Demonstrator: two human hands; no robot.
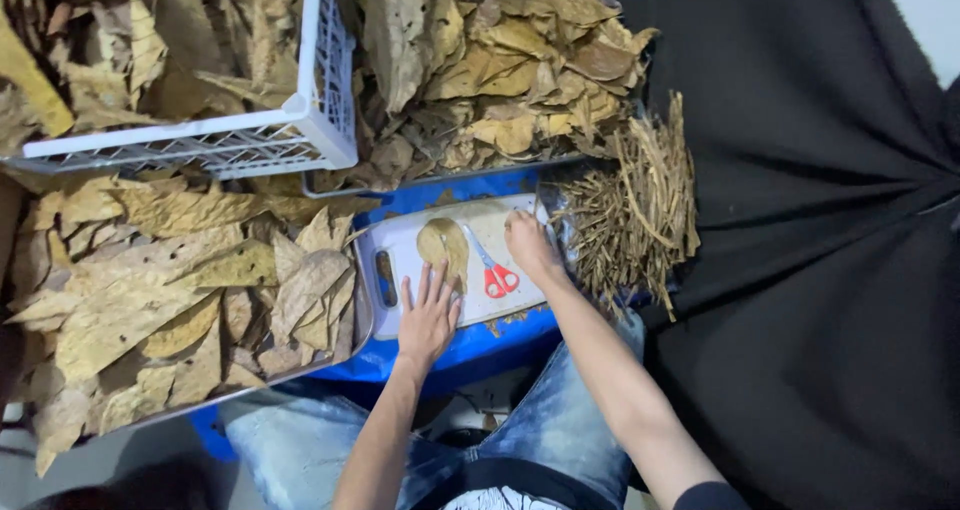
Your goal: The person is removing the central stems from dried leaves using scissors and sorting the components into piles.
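Observation:
A white cutting board (400,245) lies on a blue stool in front of me. On it sits a cut oval piece of dried brown leaf (443,245) and a pair of red-handled scissors (492,270). My left hand (428,315) rests flat on the board's near edge, fingers spread, just below the leaf piece. My right hand (528,247) sits at the board's right edge beside the scissors, fingers curled down; whether it holds anything is hidden.
A metal tray (300,370) of dried leaves lies at left. A white plastic crate (250,135) of leaves stands at top left. More leaves (500,70) are heaped behind the board. A pile of dried stems (635,210) lies at right on black cloth (820,220).

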